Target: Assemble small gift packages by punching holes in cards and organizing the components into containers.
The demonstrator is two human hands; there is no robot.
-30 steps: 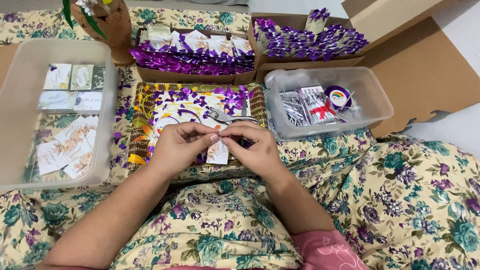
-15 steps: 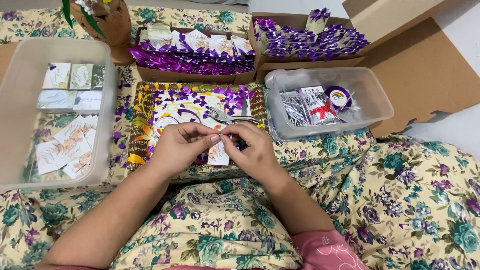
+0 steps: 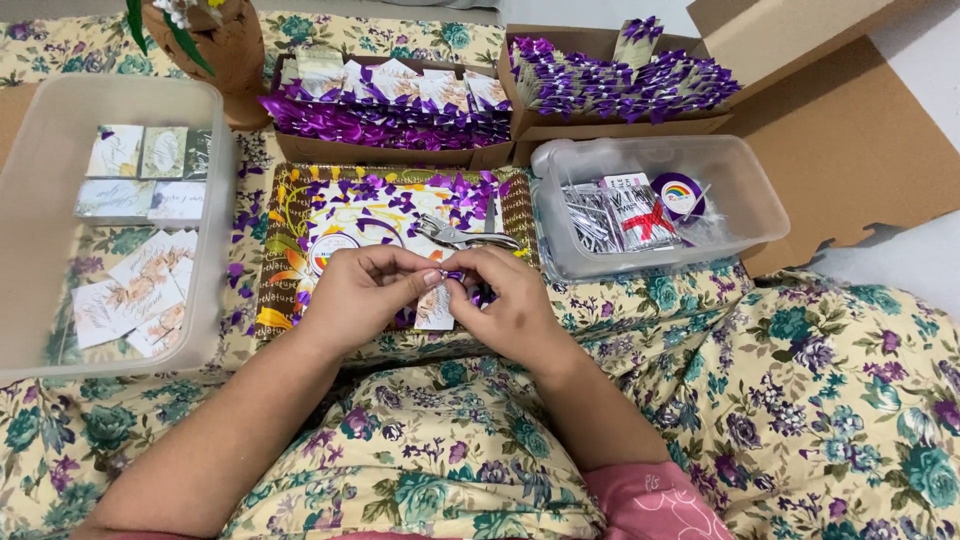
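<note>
Clear tub (image 3: 40,200) of printed cards sits well left of the fingers. Left hand (image 3: 362,295) pinches the small white card (image 3: 436,306) and its purple ribbon (image 3: 455,277) between thumb and fingertips. Right hand (image 3: 505,310) pinches the same ribbon, fingertips touching the left's. Metal punch pliers (image 3: 462,236) lie just beyond the fingers. Clear box (image 3: 740,190) of supplies sits beyond, right.

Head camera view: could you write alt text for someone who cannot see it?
Two bare hands, left hand and right hand, pinch a small white card with purple ribbon above a patterned tray strewn with bows. Clear tubs and cardboard boxes of finished cards surround it.
</note>
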